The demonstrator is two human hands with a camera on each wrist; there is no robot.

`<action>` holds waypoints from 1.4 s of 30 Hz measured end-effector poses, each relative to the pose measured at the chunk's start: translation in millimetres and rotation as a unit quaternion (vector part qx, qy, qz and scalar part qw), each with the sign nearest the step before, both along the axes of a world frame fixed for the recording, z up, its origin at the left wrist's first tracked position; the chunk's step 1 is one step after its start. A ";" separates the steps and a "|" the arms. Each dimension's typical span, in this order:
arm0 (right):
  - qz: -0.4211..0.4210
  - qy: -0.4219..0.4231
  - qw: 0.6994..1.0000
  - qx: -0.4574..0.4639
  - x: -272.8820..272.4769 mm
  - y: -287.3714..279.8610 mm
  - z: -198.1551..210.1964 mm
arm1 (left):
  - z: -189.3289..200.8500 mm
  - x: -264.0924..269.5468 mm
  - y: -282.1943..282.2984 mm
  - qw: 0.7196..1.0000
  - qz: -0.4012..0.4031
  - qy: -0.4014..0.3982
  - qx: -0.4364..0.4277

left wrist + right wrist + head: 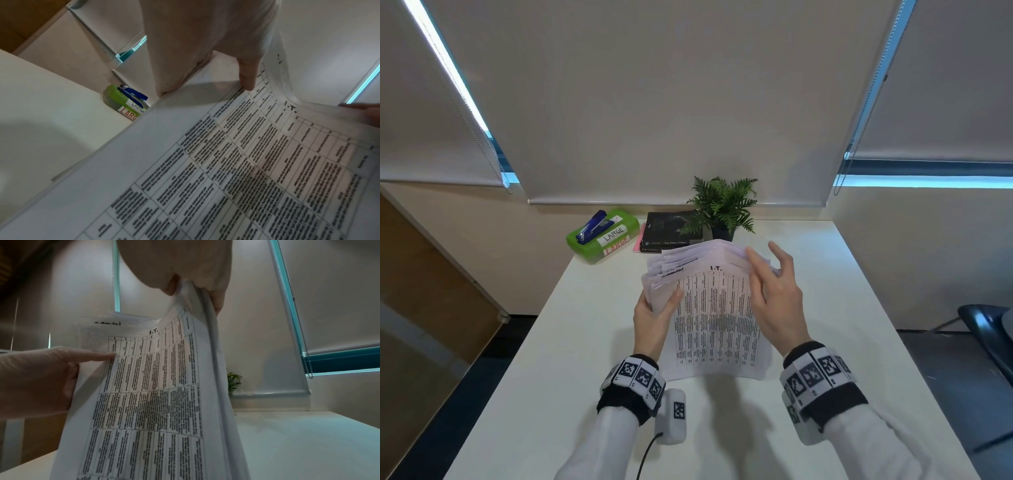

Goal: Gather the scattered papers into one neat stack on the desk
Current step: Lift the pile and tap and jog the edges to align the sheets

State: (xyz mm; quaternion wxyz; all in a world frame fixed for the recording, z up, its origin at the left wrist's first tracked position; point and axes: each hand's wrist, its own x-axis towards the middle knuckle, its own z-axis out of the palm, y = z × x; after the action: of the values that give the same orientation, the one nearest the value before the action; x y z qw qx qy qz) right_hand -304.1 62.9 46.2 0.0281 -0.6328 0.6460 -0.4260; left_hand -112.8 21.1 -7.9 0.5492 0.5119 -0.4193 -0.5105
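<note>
A sheaf of printed papers [715,315], its top sheet a table headed "I.T.", is held tilted over the white desk [551,342], with the far edges fanned unevenly. My left hand [659,310] grips the left edge, thumb on top and fingers underneath. The left wrist view shows that thumb [247,76] pressing the top sheet of the papers [226,170]. My right hand [774,298] holds the right edge. In the right wrist view, the right hand [185,261] pinches the bent edge of the papers [154,402] between thumb and fingers.
At the back of the desk stand a green box labelled LARGE [616,236] with a blue stapler [594,226] on it, black books [671,229] and a potted fern [722,205]. A small white device [671,418] with a cable lies by my left wrist. A dark chair [989,329] stands at the right.
</note>
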 end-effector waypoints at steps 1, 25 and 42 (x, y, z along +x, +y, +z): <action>0.002 0.009 1.000 -0.005 0.4 -0.8 0.3 | -1.6 -0.2 0.5 1.000 0.004 0.004 0.003; 0.083 -0.369 0.921 0.091 -17.7 5.3 -8.8 | -14.9 0.5 0.6 1.000 -0.016 -0.014 0.021; 0.122 -0.441 0.872 0.175 -19.7 -5.4 -13.4 | -32.7 2.7 8.2 0.997 -0.026 -0.027 0.069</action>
State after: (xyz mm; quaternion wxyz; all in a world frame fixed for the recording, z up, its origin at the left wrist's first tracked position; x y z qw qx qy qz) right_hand -323.8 57.5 32.8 0.4720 -0.4380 0.5482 -0.5337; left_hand -110.1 29.3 -40.7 0.4877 0.5510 -0.4112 -0.5380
